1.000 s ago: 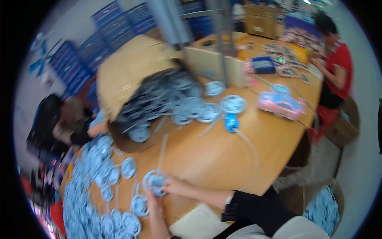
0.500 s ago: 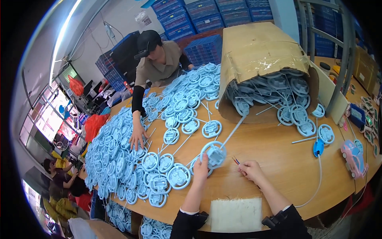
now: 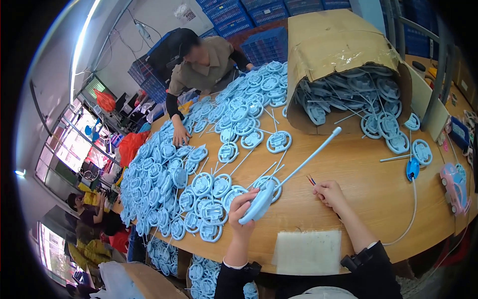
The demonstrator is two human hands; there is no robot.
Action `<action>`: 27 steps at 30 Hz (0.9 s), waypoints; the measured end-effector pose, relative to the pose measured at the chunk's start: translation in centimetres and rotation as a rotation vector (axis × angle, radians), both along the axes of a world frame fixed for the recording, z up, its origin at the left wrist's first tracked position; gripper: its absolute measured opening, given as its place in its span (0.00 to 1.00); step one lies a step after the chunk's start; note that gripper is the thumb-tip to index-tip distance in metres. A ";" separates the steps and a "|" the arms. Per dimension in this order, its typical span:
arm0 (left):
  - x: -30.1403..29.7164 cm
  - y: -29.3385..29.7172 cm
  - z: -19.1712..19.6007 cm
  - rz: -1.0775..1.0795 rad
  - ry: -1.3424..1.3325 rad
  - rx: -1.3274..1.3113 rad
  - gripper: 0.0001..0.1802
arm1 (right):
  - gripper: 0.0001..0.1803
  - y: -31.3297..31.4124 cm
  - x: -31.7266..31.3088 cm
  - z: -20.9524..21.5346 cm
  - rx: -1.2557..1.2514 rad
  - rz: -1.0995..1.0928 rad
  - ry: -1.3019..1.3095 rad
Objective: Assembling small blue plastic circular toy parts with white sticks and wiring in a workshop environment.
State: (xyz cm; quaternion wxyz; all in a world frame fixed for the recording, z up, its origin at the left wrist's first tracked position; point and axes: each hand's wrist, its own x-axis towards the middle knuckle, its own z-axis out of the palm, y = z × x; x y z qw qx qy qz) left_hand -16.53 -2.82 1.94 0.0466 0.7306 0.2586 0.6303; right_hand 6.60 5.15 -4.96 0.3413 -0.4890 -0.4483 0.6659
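Note:
My left hand (image 3: pixel 241 214) is closed around the rim of a light blue plastic wheel-shaped part (image 3: pixel 260 203). A long thin stick juts from that part up and to the right, and the part now stands nearly edge-on. To its right, above the table, my right hand (image 3: pixel 328 194) pinches a few thin coloured wires (image 3: pixel 311 180), whose tips poke out past the fingers to the upper left. Left of my left hand spreads a large pile of similar blue wheel parts (image 3: pixel 154 184). On the table in front of me lies a whitish rectangular pad (image 3: pixel 308 254).
A cardboard box (image 3: pixel 338 45) on its side spills more wheel parts. At the right are a blue oval device (image 3: pixel 412 169) with a white cable and a pink-and-blue toy car (image 3: pixel 454 188). Across the table, a co-worker's hand (image 3: pixel 180 133) rests on the pile. Blue crates (image 3: pixel 264 45) stand behind.
My left hand has tilted the wheel part from face-up to nearly edge-on, and its stick now points upper right. The co-worker's hand has drawn back on the pile. The view has shifted slightly.

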 end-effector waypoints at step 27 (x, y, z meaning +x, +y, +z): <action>-17.8 20.9 -0.7 1.077 0.863 -0.063 0.23 | 0.12 -0.1 -0.5 0.4 -0.088 -0.039 -0.081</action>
